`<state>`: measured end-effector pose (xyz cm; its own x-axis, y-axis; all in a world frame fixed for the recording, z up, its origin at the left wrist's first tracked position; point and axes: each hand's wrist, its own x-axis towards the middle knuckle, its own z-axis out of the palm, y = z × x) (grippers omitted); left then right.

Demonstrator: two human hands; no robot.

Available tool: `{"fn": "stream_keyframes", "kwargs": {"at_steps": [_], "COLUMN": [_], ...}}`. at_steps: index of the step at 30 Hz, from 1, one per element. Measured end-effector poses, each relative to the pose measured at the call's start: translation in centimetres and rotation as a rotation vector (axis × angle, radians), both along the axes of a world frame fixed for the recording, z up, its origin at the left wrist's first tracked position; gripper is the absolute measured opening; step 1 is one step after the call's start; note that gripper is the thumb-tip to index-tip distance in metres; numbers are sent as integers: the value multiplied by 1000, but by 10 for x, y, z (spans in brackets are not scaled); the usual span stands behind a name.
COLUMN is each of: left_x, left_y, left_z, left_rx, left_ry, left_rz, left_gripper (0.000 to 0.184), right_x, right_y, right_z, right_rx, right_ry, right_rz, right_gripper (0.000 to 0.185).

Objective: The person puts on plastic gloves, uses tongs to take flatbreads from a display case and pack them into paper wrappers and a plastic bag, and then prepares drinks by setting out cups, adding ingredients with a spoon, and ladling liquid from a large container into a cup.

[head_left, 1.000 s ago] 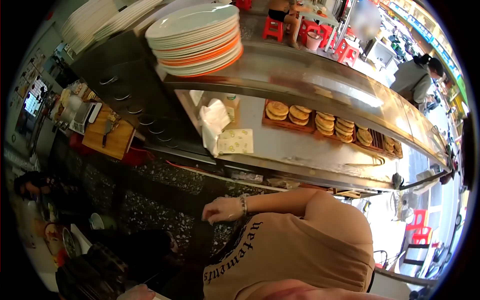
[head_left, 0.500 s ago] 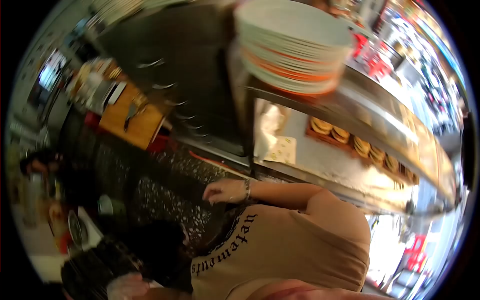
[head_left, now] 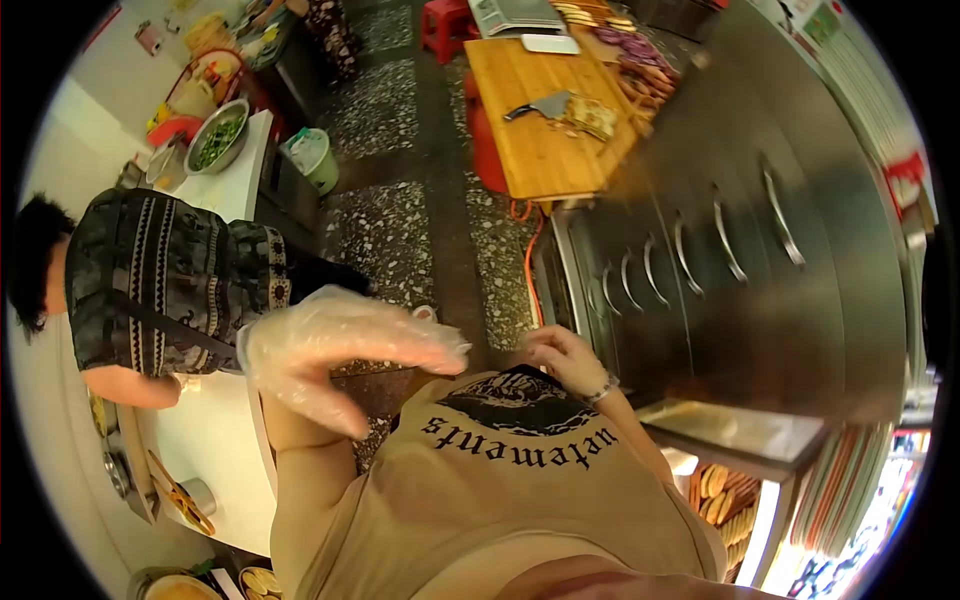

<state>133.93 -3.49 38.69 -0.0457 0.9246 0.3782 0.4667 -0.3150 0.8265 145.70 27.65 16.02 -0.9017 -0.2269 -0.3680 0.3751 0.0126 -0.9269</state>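
1 gloved left hand [head_left: 322, 352], mid-frame, half spread, nothing visible held; 1 bare right hand [head_left: 567, 360], loosely curled, contents unclear. Knife [head_left: 546, 105] lies sideways on wooden board [head_left: 560, 168], upper centre, above both; right nearer.

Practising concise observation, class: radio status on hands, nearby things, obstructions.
Left hand: clear plastic glove, open, empty. Right hand: loosely curled, near boxy grey steel cabinet. Possible obstruction: person in black patterned top, left.
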Motion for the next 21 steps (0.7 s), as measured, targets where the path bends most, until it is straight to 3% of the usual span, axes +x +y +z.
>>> {"fn": "stream_keyframes", "kwargs": {"at_steps": [2,4,5,6,8,9,10,21], "left_x": [-38,-69,-81,-111,-142,-185,-204,-460], "left_y": [-9,-1,8,8,14,-7,-10,-16], "left_z": [-8,-16,0,5,37,41,45,11], "left_rx": [93,656,760,818,896,649,698,783], "left_ry": [5,-335,-456,-473,-634,-519,-537,-655], "left_rz": [59,351,443,223,94,-178,-222,-203], "left_gripper": [62,16,14,19,21,23,23,21], "right_x": [-47,-97,-126,-155,-206,-232,-256,-507], "right_y": [-18,-37,-54,-72,-97,-110,-123,-142], "right_z": [-2,-24,-7,10,-2,6,5,-4], "right_rx": [64,-42,35,137,-11,-29,-30,179], "right_ry": [21,-28,-5,147,44,41,37,91], "right_rz": [36,2,18,39,4,16,-1,-57], "right_gripper": [24,24,23,23,23,23,23,22]}}
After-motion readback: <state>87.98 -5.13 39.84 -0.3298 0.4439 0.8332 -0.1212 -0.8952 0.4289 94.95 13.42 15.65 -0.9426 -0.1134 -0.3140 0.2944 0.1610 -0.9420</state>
